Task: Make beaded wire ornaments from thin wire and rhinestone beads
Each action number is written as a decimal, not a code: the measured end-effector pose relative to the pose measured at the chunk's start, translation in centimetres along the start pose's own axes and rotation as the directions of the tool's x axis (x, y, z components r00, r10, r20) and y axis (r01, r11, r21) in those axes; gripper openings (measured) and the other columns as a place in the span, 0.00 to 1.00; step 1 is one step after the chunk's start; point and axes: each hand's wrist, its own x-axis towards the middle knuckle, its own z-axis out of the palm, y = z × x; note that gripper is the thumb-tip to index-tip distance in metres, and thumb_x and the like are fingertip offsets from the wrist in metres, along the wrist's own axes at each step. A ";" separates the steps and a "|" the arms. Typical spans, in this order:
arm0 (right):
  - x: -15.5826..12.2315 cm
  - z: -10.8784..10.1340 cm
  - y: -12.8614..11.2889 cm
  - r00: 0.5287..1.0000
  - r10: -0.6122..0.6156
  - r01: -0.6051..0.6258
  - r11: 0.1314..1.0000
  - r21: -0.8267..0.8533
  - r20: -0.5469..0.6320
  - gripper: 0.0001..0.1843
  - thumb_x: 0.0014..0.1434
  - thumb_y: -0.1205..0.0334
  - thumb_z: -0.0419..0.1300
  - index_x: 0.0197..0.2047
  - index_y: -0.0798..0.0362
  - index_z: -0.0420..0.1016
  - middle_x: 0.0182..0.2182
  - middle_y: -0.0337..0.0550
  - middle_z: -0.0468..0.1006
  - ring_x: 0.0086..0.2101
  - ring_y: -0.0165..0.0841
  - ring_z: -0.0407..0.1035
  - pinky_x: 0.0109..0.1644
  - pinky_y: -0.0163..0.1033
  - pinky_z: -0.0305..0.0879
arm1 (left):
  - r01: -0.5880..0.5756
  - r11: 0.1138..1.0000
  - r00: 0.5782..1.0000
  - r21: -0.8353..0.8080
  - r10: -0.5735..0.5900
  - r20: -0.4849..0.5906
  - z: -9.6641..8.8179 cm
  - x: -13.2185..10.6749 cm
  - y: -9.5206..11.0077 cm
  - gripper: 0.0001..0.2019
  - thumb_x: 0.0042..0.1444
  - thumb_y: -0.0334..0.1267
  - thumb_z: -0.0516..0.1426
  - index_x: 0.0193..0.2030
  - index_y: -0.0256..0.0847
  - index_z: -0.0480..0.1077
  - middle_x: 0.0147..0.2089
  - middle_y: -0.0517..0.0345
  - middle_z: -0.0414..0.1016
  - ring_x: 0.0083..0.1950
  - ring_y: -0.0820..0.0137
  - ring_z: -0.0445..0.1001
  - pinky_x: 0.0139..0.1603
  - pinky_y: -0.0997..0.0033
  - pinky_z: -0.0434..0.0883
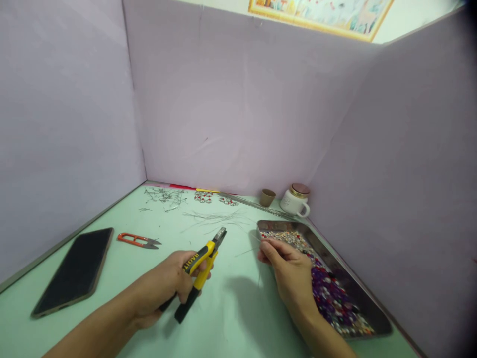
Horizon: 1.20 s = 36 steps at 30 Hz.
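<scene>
Wrapped round the yellow and black handles of a pair of pliers [201, 266] is my left hand [175, 281]; the metal jaws point up and away from me. My right hand [288, 268] is pinched on a thin wire [255, 237], whose fine end sticks out past the fingertips to the left. Just right of that hand lies a metal tray [367, 293] holding many small beads, purple, red, white and gold. Between the two hands there is a gap, and the pliers do not touch the wire. More thin wires [216, 217] lie loose on the table beyond.
At left are a dark phone [76, 268] and orange thread snips [138, 240]. Along the back lie a heap of wire pieces [164, 195], red and clear beaded pieces [203, 197], a small brown cup [267, 198] and a lidded white mug [294, 201]. Pale panels [238, 99] enclose the table.
</scene>
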 end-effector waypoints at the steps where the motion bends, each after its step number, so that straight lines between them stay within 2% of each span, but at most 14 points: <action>1: -0.1 0.0 -0.1 1.000 -0.020 0.020 1.000 -0.013 0.005 0.09 0.40 0.59 0.64 0.26 0.56 0.77 0.19 0.39 0.74 0.21 0.31 0.68 0.28 0.37 0.68 | 0.015 1.000 1.000 0.012 -0.015 0.005 0.3 0.1 -0.2 0.16 0.27 0.21 0.47 0.27 0.39 0.59 0.29 0.62 0.61 0.29 0.74 0.61 0.26 0.77 0.56; 8: -0.7 0.0 0.2 0.983 -0.157 0.168 0.979 -0.117 0.096 0.07 0.44 0.60 0.62 0.26 0.53 0.77 0.22 0.40 0.75 0.22 0.31 0.68 0.26 0.36 0.67 | -0.002 0.999 1.000 0.050 0.001 0.012 0.4 0.1 -0.7 0.15 0.28 0.22 0.47 0.27 0.39 0.58 0.30 0.62 0.61 0.32 0.72 0.62 0.27 0.76 0.55; 13: -0.8 -0.1 0.7 0.917 -0.353 0.387 0.899 -0.203 0.185 0.03 0.45 0.63 0.62 0.26 0.50 0.77 0.25 0.40 0.77 0.28 0.34 0.69 0.33 0.37 0.66 | -0.027 0.996 1.000 0.083 0.027 -0.004 0.6 0.0 -0.8 0.12 0.30 0.22 0.49 0.25 0.40 0.56 0.30 0.62 0.62 0.31 0.73 0.61 0.29 0.75 0.57; 18: -1.1 0.0 0.4 0.881 -0.400 0.453 0.867 -0.208 0.252 0.04 0.48 0.64 0.60 0.26 0.50 0.76 0.23 0.40 0.75 0.26 0.32 0.68 0.31 0.36 0.64 | 0.017 0.982 0.997 0.186 -0.002 -0.077 0.7 -0.2 -0.1 0.13 0.30 0.23 0.48 0.27 0.38 0.62 0.29 0.60 0.64 0.32 0.71 0.64 0.32 0.72 0.62; 20: -1.3 0.1 0.4 0.896 -0.363 0.417 0.885 -0.205 0.256 0.04 0.48 0.63 0.59 0.25 0.51 0.76 0.20 0.39 0.74 0.23 0.31 0.67 0.28 0.35 0.64 | -0.005 0.961 0.995 0.275 0.033 -0.095 0.5 -0.2 0.1 0.13 0.30 0.23 0.49 0.26 0.38 0.63 0.27 0.61 0.63 0.30 0.71 0.63 0.28 0.73 0.61; 22: -1.2 0.1 0.4 0.940 -0.269 0.305 0.938 -0.165 0.208 0.05 0.47 0.62 0.60 0.24 0.52 0.75 0.20 0.38 0.73 0.22 0.30 0.68 0.27 0.35 0.65 | -0.015 0.960 0.994 0.279 0.045 -0.104 0.0 0.0 0.1 0.12 0.30 0.23 0.49 0.26 0.38 0.64 0.26 0.61 0.64 0.29 0.72 0.64 0.27 0.74 0.62; 25: -0.8 -0.3 0.6 0.995 -0.064 0.067 0.997 -0.034 0.078 0.08 0.44 0.58 0.62 0.26 0.55 0.76 0.21 0.39 0.74 0.21 0.32 0.69 0.27 0.37 0.68 | -0.012 0.998 0.979 0.064 0.025 -0.203 -1.7 0.6 -0.1 0.14 0.30 0.22 0.49 0.28 0.37 0.64 0.31 0.58 0.66 0.33 0.70 0.67 0.31 0.73 0.66; 26: -0.5 -0.5 0.7 0.999 -0.002 0.002 1.000 0.020 0.045 0.10 0.42 0.57 0.63 0.26 0.55 0.76 0.20 0.40 0.74 0.21 0.32 0.69 0.27 0.37 0.69 | -0.034 0.999 0.958 0.005 0.034 -0.284 -2.4 0.8 -0.2 0.15 0.29 0.22 0.49 0.28 0.37 0.65 0.33 0.57 0.67 0.34 0.70 0.67 0.31 0.73 0.67; 27: -0.2 -0.7 0.8 0.998 0.052 -0.053 0.996 0.075 0.022 0.12 0.40 0.57 0.65 0.27 0.56 0.76 0.20 0.39 0.74 0.20 0.31 0.69 0.28 0.38 0.69 | -0.057 0.998 0.920 -0.023 0.044 -0.389 -3.2 1.0 -0.2 0.16 0.28 0.21 0.50 0.28 0.37 0.65 0.33 0.56 0.66 0.36 0.69 0.67 0.32 0.73 0.68; 29: 0.3 -1.1 0.7 0.990 0.141 -0.140 0.973 0.183 0.008 0.13 0.36 0.57 0.67 0.26 0.57 0.76 0.19 0.39 0.73 0.20 0.30 0.68 0.28 0.37 0.69 | -0.084 0.995 0.882 -0.047 0.053 -0.468 -4.3 1.2 -0.2 0.17 0.27 0.20 0.49 0.28 0.37 0.65 0.35 0.55 0.66 0.40 0.67 0.67 0.34 0.73 0.69; 30: 0.5 -1.2 0.6 0.984 0.177 -0.175 0.958 0.229 0.014 0.14 0.35 0.58 0.67 0.25 0.57 0.76 0.19 0.39 0.73 0.19 0.29 0.67 0.28 0.37 0.69 | -0.089 0.995 0.875 -0.050 0.054 -0.480 -4.6 1.2 -0.1 0.17 0.27 0.20 0.49 0.27 0.38 0.65 0.36 0.55 0.67 0.42 0.67 0.67 0.35 0.73 0.70; 32: 0.7 -1.2 0.4 0.975 0.219 -0.220 0.932 0.287 0.036 0.14 0.33 0.59 0.68 0.25 0.57 0.76 0.19 0.38 0.74 0.20 0.28 0.67 0.29 0.37 0.69 | -0.097 0.994 0.903 -0.048 0.068 -0.425 -4.5 0.9 -0.1 0.15 0.27 0.21 0.50 0.26 0.38 0.64 0.36 0.56 0.67 0.43 0.66 0.67 0.39 0.71 0.70; 36: 0.4 -1.0 0.3 0.980 0.195 -0.201 0.953 0.227 0.049 0.12 0.35 0.60 0.67 0.26 0.56 0.77 0.19 0.38 0.75 0.21 0.29 0.68 0.30 0.37 0.70 | -0.072 0.997 0.983 -0.002 0.071 -0.167 -2.3 -0.2 -0.5 0.13 0.32 0.22 0.51 0.27 0.39 0.64 0.36 0.59 0.67 0.41 0.67 0.66 0.43 0.67 0.66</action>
